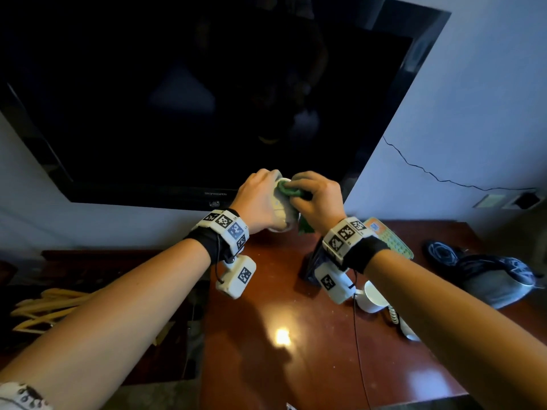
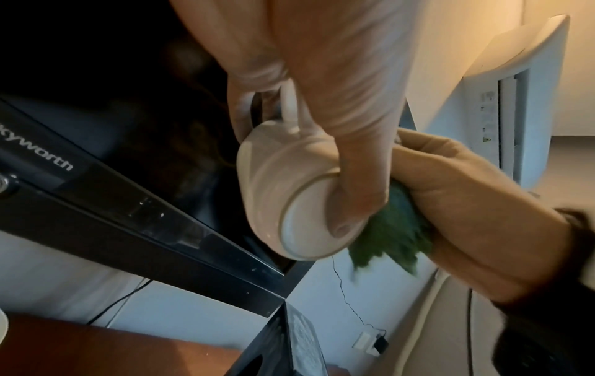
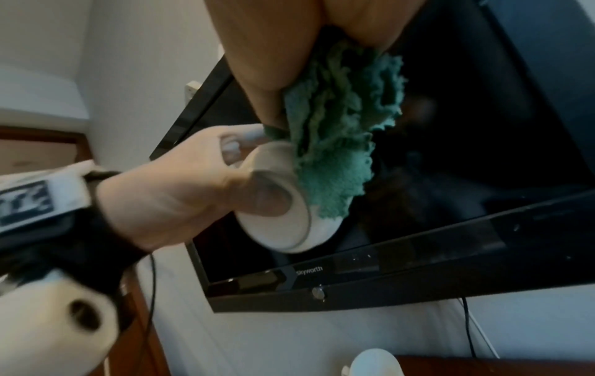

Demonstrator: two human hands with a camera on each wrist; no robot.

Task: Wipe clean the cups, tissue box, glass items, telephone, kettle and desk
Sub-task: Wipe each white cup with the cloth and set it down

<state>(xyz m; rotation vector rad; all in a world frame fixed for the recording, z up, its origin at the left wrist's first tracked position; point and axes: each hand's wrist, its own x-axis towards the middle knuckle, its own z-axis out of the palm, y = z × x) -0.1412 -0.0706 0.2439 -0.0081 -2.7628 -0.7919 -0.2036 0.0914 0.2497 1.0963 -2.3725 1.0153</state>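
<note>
My left hand (image 1: 260,199) grips a white cup (image 2: 289,193), raised above the brown desk (image 1: 281,365) in front of the television. The thumb lies across the cup's base (image 3: 277,229) and a finger passes through the handle (image 2: 291,106). My right hand (image 1: 316,199) holds a crumpled green cloth (image 3: 338,142) and presses it against the cup's mouth and side. In the head view the cloth (image 1: 288,189) sits at the cup's rim between both hands. A second white cup (image 1: 373,297) lies on the desk to the right, near a telephone (image 1: 390,238) with coloured buttons.
A black wall-mounted television (image 1: 192,99) fills the space behind my hands. A dark box (image 1: 310,264) stands on the desk under my right wrist. A grey and black kettle (image 1: 497,279) sits at the desk's right end. Wooden hangers (image 1: 47,309) lie at the left.
</note>
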